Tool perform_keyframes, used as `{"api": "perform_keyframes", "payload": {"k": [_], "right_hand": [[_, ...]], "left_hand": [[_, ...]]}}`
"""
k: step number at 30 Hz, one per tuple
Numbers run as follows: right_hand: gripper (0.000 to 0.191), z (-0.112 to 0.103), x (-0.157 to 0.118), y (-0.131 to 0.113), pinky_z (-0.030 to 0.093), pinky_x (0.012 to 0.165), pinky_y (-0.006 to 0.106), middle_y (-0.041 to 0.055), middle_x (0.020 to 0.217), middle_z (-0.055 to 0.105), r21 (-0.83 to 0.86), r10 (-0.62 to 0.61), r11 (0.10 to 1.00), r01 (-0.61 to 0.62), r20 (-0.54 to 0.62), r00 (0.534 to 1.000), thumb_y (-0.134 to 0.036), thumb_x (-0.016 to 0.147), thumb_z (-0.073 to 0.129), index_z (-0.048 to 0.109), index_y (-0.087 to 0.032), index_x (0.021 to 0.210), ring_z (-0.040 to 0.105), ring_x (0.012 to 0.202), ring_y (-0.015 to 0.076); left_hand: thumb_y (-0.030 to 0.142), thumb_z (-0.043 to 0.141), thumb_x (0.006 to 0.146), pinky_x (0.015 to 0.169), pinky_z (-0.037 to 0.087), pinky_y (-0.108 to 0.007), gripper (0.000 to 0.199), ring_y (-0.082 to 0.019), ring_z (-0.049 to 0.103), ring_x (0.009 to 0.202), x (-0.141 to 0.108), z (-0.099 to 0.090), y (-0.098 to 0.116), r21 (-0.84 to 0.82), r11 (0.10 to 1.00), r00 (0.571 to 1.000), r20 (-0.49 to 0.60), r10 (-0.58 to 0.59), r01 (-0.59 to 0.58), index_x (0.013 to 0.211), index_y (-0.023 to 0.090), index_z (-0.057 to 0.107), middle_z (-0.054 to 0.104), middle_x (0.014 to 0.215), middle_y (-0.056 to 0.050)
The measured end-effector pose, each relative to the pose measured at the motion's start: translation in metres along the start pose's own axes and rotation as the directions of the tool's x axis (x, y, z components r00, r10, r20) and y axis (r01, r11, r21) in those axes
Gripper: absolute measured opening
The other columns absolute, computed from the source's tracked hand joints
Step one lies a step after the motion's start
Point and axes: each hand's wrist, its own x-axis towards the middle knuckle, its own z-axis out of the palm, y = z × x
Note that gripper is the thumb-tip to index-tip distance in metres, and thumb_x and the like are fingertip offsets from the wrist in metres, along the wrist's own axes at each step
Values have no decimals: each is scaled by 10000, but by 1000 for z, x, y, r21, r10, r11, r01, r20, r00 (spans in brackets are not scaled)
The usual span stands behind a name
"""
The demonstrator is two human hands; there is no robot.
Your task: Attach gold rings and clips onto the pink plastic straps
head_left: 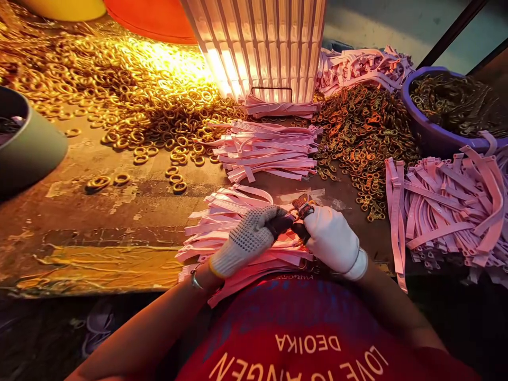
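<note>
My left hand [254,233], in a dotted grey glove with dark finger coverings, is closed in a pinch on what looks like the end of a pink strap. Close beside it, my right hand [332,237], in a white glove with dark fingertips, is also pinched shut. The small piece between its fingers is mostly hidden. Under and around both hands lies a pile of pink straps [214,214]. Just beyond, a second bundle of pink straps [270,151] rests on the table.
Gold rings [159,100] spread over the left and back of the table [119,217]. Metal snap hooks [365,137] are heaped at right, near a purple basin [408,114]. More pink straps [448,206] hang at the right edge. A ribbed, lit panel [262,47] stands behind; a grey-green bucket [35,148] is left.
</note>
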Motion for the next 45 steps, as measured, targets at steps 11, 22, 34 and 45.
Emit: {"api": "perform_keyframes", "payload": {"k": [11, 22, 34, 45], "right_hand": [[242, 13, 7, 6, 218, 565, 352, 85, 699, 613, -12, -233, 973, 233, -47, 971, -76, 939, 406, 635, -136, 890, 493, 613, 215], [172, 3, -5, 65, 459, 716, 279, 55, 905, 717, 642, -147, 766, 27, 134, 980, -343, 926, 675, 701, -193, 847, 641, 777, 178], [301, 103, 82, 137, 439, 727, 300, 184, 1081, 710, 102, 599, 753, -650, 303, 741, -112, 827, 584, 669, -109, 1116, 663, 908, 270], [379, 71, 43, 117, 490, 1018, 367, 171, 1209, 685, 343, 439, 826, -448, 107, 892, -80, 804, 503, 667, -111, 1144, 643, 1132, 270]], "left_hand": [[406, 531, 978, 596, 373, -240, 340, -134, 513, 639, 0, 5, -4, 3, 999, 998, 27, 49, -49, 785, 157, 661, 611, 663, 2], [424, 732, 839, 680, 450, -327, 245, -210, 615, 735, 7, -64, -26, 298, 953, 957, -287, 33, 57, 919, 193, 741, 721, 848, -78], [110, 782, 728, 750, 638, -373, 555, -255, 743, 886, 9, -37, -8, -956, 280, 976, 23, -217, 85, 1263, 104, 635, 729, 1156, -186], [-80, 617, 769, 911, 647, -364, 424, -252, 747, 1025, 1, -25, 1, -991, 131, 939, -30, -344, 16, 1147, 95, 698, 735, 1158, -152]]}}
